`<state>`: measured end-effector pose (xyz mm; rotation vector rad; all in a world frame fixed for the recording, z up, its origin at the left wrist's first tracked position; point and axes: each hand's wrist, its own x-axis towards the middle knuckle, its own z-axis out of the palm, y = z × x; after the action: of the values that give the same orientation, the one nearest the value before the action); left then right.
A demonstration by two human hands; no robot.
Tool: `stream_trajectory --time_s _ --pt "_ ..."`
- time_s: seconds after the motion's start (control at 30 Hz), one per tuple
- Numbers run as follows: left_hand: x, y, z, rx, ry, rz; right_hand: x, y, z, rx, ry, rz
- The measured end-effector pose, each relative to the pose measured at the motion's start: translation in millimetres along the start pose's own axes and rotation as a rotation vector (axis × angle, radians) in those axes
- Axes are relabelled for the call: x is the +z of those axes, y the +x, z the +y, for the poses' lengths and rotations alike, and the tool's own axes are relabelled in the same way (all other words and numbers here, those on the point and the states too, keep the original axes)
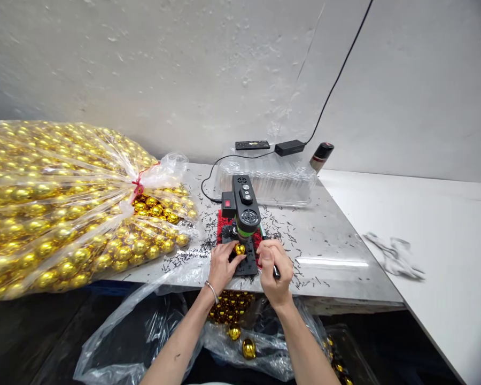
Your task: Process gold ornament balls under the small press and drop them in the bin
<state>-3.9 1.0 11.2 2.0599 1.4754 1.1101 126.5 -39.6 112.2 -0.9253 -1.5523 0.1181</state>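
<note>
A black machine [246, 206] with a red switch stands on the metal tabletop. Under its head, the thumb and fingers of my left hand [224, 262] are closed on a shiny gold ball [239, 249]. To the right, my right hand [276, 267] is wrapped round a lever handle [277, 274] with a black end. A red mat [220, 227] lies beneath the machine's black base [246, 266].
A large clear bag of gold balls [64, 214] fills the left. Behind the machine are a clear plastic tray [268, 184], a black adapter [289, 147] and a can [321, 155]. White gloves [396, 256] lie at right. An open bag [116, 331] hangs below the table edge.
</note>
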Motion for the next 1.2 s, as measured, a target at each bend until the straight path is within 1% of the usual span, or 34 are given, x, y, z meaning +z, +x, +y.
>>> stream_trajectory --time_s 0.13,0.27,0.33,0.4,0.57,0.73,0.8,0.87,0.93,1.03,1.07,1.13,1.2 --pt "2.4 0.9 -2.7 -0.005 -0.009 0.009 3.0 -12.1 9.5 -0.006 0.010 0.004" --pt "3.1 0.4 -3.1 -0.010 -0.001 0.008 8.7 -28.3 28.2 -0.107 -0.003 -0.008" --pt "3.1 0.1 -2.5 -0.010 0.010 0.010 12.1 -33.8 36.3 -0.149 -0.021 0.012" --pt "3.0 -0.1 -1.8 -0.008 0.018 0.012 15.5 -36.8 41.7 -0.159 -0.031 0.042" --pt "2.0 -0.3 -0.6 -0.006 0.014 0.015 20.9 -39.9 47.8 -0.181 -0.032 0.086" --pt "1.9 0.6 -1.3 -0.010 0.002 0.025 20.7 -43.6 52.2 -0.256 -0.076 0.026" --pt "2.2 1.4 -1.5 -0.011 -0.013 0.036 18.5 -39.8 49.1 -0.284 -0.068 0.025" --pt "2.5 1.8 -1.0 -0.012 -0.026 0.050 14.5 -29.0 39.6 -0.263 -0.042 0.023" --pt "2.8 1.3 0.4 -0.016 -0.040 0.081 9.4 -11.7 24.5 -0.187 -0.008 0.027" --pt "2.8 -0.8 3.1 0.002 -0.063 0.142 3.6 15.3 0.4 -0.003 -0.002 0.051" --pt "2.7 -1.7 3.7 0.011 -0.062 0.154 2.8 21.6 -5.5 0.034 -0.002 0.054" --pt "2.2 -3.4 3.9 0.013 -0.040 0.158 3.1 27.9 -12.4 0.067 0.002 0.064" --pt "1.6 -4.7 3.0 -0.006 -0.009 0.150 5.2 27.3 -13.4 0.067 0.014 0.081"
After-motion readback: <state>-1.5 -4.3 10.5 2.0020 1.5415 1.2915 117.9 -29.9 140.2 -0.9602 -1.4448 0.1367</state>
